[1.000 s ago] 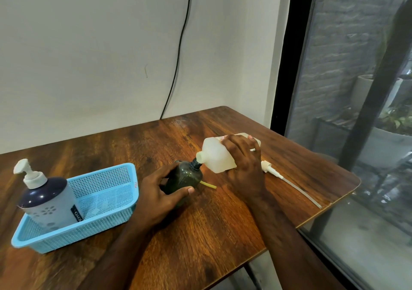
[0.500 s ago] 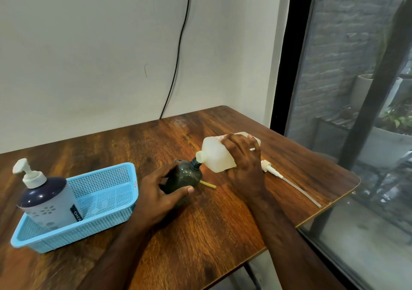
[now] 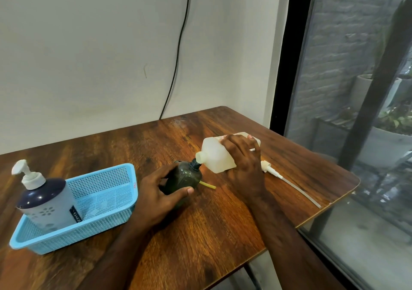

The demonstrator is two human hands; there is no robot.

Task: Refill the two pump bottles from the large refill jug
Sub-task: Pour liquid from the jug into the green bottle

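Observation:
My left hand (image 3: 159, 195) grips a small dark green bottle (image 3: 184, 177) standing open-necked at mid table. My right hand (image 3: 244, 162) holds the translucent white refill jug (image 3: 215, 156) tipped on its side, its spout touching the green bottle's neck. The green bottle's white pump with its long tube (image 3: 281, 176) lies on the table right of the jug. A second pump bottle (image 3: 45, 200), white with a dark blue shoulder and white pump, stands in the blue basket (image 3: 107, 218) at the left.
A small yellow piece (image 3: 207, 185) lies on the wooden table (image 3: 200, 234) beside the green bottle. The table's right edge runs close to a glass window. A black cable hangs down the wall behind.

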